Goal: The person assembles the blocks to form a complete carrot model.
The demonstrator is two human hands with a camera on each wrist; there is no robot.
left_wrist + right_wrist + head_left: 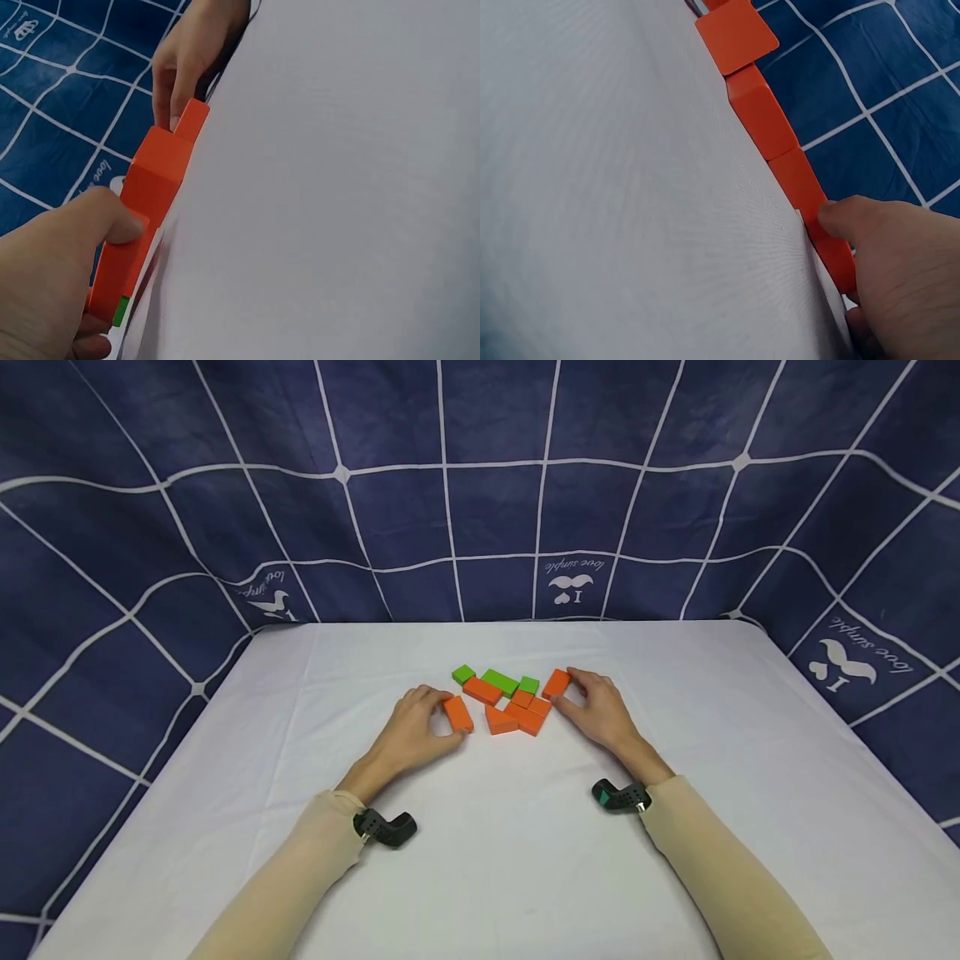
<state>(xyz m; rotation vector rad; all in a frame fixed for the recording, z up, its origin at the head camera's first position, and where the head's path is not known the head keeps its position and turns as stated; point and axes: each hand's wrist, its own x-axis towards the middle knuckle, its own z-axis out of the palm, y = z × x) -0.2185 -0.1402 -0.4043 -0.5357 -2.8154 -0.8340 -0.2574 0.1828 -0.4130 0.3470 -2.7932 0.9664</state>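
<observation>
On the white table my left hand (412,731) pinches an orange block (458,714) between thumb and fingers, at the left end of a loose cluster of blocks. My right hand (602,712) pinches another orange block (557,683) at the cluster's right end. Between the hands lie a longish orange block (482,691), an orange block with a slanted side (501,720) and more orange pieces (531,718). Behind them are a long green block (500,682) and two small green blocks (463,674). In the right wrist view, the thumb (840,217) presses on orange.
A white cloth (487,827) covers the table. Behind its far edge and along both sides hangs a dark blue curtain (495,510) with white grid lines. Each forearm wears a beige sleeve and a small black wrist camera (386,828).
</observation>
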